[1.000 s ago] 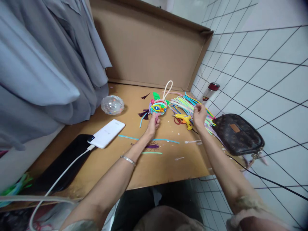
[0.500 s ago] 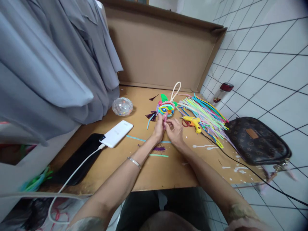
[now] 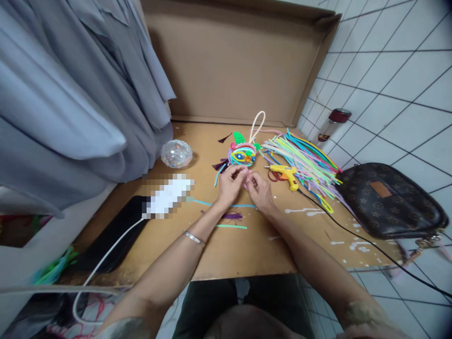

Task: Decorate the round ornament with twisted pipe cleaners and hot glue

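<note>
My left hand [image 3: 231,185] and my right hand [image 3: 259,189] meet over the middle of the table, fingers pinched on a small pink piece [image 3: 246,184] that is mostly hidden by the fingertips. Just beyond them lies a colorful ornament [image 3: 243,154] with a face, green leaf shapes, a white loop and a dark purple tassel. To the right of my right hand rests a yellow glue gun [image 3: 287,174]. Under my wrists lie a blue strip [image 3: 243,205], a purple tassel [image 3: 231,216] and a green strip [image 3: 231,227].
A pile of colored pipe cleaners [image 3: 303,162] and a brown bag [image 3: 391,202] are at the right, near a red-capped jar [image 3: 334,123]. At the left are a clear bowl [image 3: 176,154], a blurred white device [image 3: 169,195] on a cable and a black case [image 3: 115,240].
Both hands have changed their hold on the pink piece, and it is now more covered. The left fingers have curled over toward the right ones. The view has shifted slightly.
</note>
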Tool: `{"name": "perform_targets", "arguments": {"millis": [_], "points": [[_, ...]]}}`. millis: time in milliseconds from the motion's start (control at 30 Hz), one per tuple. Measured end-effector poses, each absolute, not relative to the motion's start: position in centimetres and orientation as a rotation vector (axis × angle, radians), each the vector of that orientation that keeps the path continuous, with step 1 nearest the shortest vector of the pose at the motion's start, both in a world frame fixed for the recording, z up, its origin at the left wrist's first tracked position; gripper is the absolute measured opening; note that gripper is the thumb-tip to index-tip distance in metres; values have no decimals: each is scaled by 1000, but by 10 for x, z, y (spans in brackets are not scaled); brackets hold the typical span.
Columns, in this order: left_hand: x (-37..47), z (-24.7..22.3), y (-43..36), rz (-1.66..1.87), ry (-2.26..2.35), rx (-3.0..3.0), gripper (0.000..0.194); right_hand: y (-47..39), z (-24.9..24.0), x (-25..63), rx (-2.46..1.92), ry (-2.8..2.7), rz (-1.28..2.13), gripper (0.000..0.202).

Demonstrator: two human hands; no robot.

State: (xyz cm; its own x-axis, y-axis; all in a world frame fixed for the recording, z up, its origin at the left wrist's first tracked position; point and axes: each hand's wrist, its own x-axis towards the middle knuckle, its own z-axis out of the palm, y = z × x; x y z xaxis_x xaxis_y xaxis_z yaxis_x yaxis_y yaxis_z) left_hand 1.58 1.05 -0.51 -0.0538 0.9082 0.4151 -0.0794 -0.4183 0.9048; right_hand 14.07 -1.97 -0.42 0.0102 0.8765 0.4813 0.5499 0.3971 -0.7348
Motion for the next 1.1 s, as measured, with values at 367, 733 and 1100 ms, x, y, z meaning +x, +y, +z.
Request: {"name": "perform_targets", "arguments": {"millis": [367, 733, 1100], "points": [[16, -8, 16, 1603, 1011, 1434, 28, -19, -6, 140, -1297, -1531, 412, 19], [16, -10, 19, 1564, 875, 1266, 35, -22, -6, 139, -1299, -1576, 381, 22], [16, -8, 17, 1539, 872, 1283, 36, -22, -10, 140, -1320, -1657, 289, 24]]}}
